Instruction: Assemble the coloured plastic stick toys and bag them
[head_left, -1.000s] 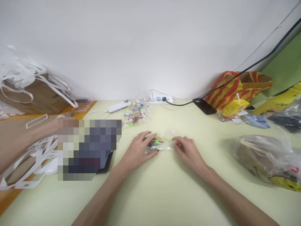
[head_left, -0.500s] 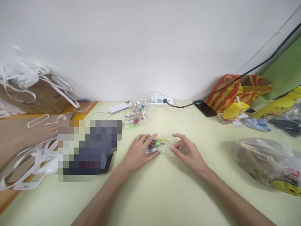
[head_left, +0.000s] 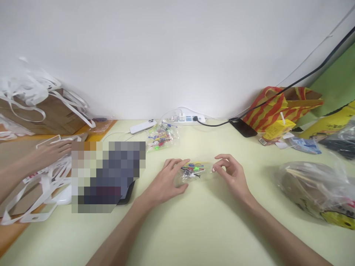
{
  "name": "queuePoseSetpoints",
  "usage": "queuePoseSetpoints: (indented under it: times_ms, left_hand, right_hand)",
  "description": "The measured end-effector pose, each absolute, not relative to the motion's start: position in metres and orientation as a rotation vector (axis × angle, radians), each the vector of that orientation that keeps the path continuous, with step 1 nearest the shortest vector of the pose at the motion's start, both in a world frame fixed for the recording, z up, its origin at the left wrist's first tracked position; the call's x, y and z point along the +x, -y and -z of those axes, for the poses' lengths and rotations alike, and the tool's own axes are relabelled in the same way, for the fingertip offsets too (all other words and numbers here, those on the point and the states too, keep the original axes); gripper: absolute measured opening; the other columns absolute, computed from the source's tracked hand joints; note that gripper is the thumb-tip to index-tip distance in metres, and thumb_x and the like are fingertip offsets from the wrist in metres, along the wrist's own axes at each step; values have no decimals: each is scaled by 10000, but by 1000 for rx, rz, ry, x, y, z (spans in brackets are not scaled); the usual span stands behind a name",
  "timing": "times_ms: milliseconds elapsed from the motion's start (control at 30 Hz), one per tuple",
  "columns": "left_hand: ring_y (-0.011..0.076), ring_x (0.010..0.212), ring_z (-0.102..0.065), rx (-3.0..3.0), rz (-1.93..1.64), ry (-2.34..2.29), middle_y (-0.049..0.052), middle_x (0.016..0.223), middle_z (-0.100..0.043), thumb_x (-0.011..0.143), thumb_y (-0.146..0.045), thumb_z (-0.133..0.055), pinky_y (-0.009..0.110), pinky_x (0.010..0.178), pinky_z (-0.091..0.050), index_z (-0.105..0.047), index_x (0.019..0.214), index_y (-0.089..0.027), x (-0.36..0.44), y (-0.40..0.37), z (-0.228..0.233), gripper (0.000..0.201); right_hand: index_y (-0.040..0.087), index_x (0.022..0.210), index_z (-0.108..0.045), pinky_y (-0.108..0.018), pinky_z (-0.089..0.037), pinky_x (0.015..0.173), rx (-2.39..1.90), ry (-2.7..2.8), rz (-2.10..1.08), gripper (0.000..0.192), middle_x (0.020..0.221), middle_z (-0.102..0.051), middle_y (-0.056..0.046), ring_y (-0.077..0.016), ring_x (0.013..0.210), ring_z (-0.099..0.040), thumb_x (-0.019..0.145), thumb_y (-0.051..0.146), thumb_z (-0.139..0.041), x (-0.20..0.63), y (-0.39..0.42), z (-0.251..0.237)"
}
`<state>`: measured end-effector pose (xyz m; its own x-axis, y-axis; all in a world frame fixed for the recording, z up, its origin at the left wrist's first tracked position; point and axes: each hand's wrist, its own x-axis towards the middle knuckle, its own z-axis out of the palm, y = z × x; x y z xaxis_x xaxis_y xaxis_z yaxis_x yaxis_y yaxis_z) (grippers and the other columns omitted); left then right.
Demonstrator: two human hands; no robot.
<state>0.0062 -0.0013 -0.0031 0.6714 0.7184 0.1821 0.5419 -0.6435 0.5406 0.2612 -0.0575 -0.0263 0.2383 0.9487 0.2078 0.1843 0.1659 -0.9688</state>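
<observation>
A small clear plastic bag with several coloured bits inside lies on the pale yellow-green table. My left hand rests on the bag's left end, fingers bent over it. My right hand pinches the bag's right edge between thumb and fingertips. A second clear bag of coloured parts lies farther back, apart from both hands.
Another person's hand rests on white plastic strips at the left, near a cardboard box. A power strip, white remote, black phone, striped bag and large plastic bag stand around.
The small bag has shifted a little right and away. My left hand has slid off most of it, and my right hand has moved right, still pinching the edge. The other person's hand moved slightly.
</observation>
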Motion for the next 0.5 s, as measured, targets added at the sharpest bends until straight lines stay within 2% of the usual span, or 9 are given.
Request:
queuePoseSetpoints:
  times_ms: [167,333,500]
  left_hand:
    - [260,1279,-521,2399,-736,-934,71,1355,-569,873,-177,-656,467,1102,-477,-446,1438,-316,5,1,1,618]
    - [234,1122,-631,2391,-989,-837,78,1193,-662,896,-194,-644,436,992,-545,-540,1321,-270,5,0,0,444]
    - [230,1081,-648,2441,-1178,-738,63,1120,-719,901,-173,-669,445,963,-546,-623,1200,-267,10,2,-3,317]
  right_hand:
    - [230,992,-615,-319,-446,697,-1269,1209,-823,158,631,-600,35,-191,659,-616,862,319,-610,263,60,25]
    - [226,900,-620,-289,-407,580,-1407,1182,-806,134,565,-530,48,-175,570,-557,862,341,-563,261,60,20]
    - [226,863,-614,-303,-427,640,-1494,1144,-712,162,576,-542,43,-178,607,-567,885,377,-561,259,58,17]
